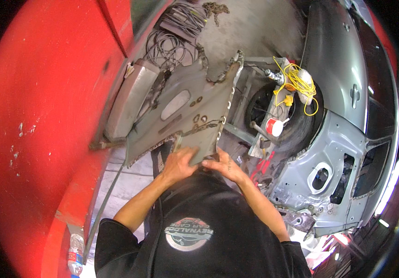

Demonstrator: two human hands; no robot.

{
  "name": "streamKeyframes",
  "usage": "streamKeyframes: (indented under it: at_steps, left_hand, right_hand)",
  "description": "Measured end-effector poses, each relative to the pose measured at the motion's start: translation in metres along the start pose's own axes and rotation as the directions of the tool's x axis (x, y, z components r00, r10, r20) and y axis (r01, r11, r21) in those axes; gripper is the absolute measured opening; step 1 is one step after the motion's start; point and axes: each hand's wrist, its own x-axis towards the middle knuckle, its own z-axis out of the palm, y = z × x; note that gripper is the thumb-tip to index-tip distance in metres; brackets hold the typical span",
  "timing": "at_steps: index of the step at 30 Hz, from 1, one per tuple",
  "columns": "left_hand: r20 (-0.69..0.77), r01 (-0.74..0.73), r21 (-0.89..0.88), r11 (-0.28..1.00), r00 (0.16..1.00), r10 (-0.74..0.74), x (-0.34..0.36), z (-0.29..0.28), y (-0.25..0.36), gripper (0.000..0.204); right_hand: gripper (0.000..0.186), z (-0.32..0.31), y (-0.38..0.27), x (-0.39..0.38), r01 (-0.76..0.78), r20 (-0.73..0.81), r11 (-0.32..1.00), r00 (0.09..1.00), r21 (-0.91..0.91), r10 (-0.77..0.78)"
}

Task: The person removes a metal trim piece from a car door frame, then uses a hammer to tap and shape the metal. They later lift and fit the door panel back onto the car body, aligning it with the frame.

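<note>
A grey sheet-metal panel (162, 129), with ragged edges, an oblong opening and several ringed round holes, lies angled before my body. My left hand (180, 164) has its fingers closed on the near end of the panel, slightly blurred. At that same end, my right hand (223, 165) grips the panel's right corner with its thumb over the edge. Beneath the panel is a dark support, mostly hidden. Beyond its left side stands a long grey metal piece (130, 97).
A red wall (41, 92) is on the left with a plastic bottle (75, 252). Coiled cables (167, 48) lie ahead. A grey car body (329, 74) with exposed bodywork is on the right, beside a wheel (259, 104), yellow cord (296, 81) and red-and-white container (274, 126) on a stand.
</note>
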Motion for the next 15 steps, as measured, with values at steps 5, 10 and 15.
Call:
streamKeyframes:
  at_steps: [5, 10, 15]
  left_hand:
    - [0.028, -0.019, 0.044, 0.999, 0.999, 0.018, 0.004, -0.005, 0.005, 0.055]
    - [0.046, -0.039, 0.071, 0.997, 0.998, 0.036, 0.005, -0.008, 0.008, 0.055]
    - [0.055, -0.041, 0.041, 0.998, 0.998, 0.038, 0.005, -0.009, 0.01, 0.052]
  right_hand:
    - [0.083, 0.007, -0.021, -0.001, 0.007, -0.011, 1.0, 1.0, 0.027, -0.007]
    - [0.089, 0.018, 0.01, 0.012, 0.086, -0.068, 0.996, 0.994, 0.013, -0.085]
    - [0.096, 0.024, 0.001, 0.01, 0.061, -0.073, 0.996, 0.995, -0.058, -0.065]
